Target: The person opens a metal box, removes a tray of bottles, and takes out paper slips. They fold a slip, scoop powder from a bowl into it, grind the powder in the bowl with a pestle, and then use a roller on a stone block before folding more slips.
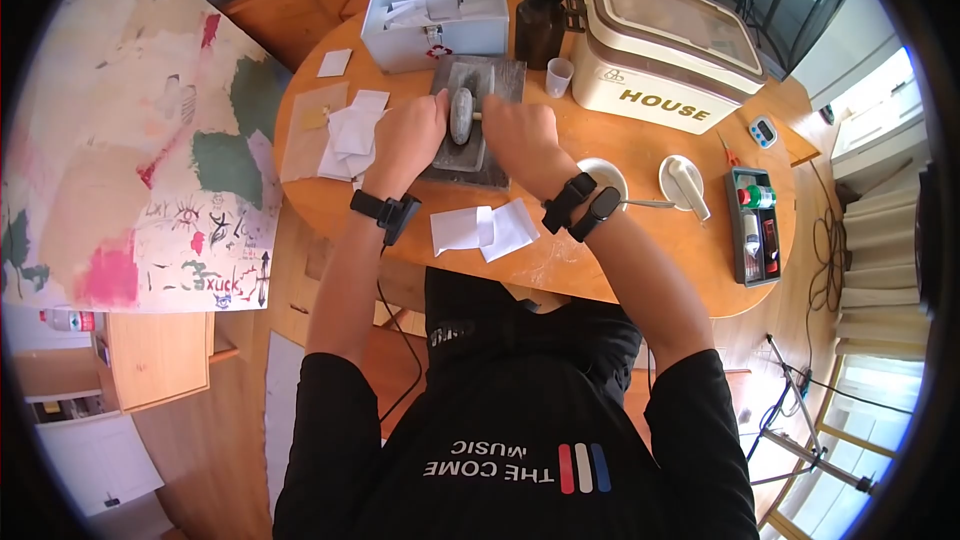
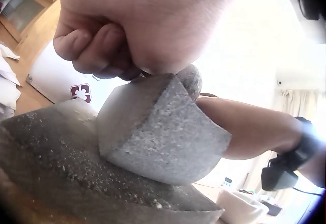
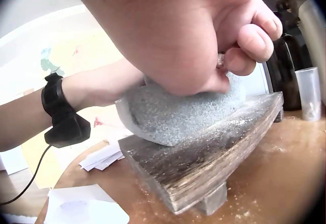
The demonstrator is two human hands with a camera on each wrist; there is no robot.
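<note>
Fingers [image 3: 254, 42] grip the handle [image 3: 220, 60], tips hidden overhead.

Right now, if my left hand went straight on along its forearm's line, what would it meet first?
The left hand would probably meet the white box first, though the depth is unclear.

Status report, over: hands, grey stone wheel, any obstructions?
Left hand, right hand: gripping at either side of grey round stone wheel. Wheel upright in grey boat-shaped stone trough. No obstruction visible; folded white paper sheets lie apart, nearer the person.
</note>
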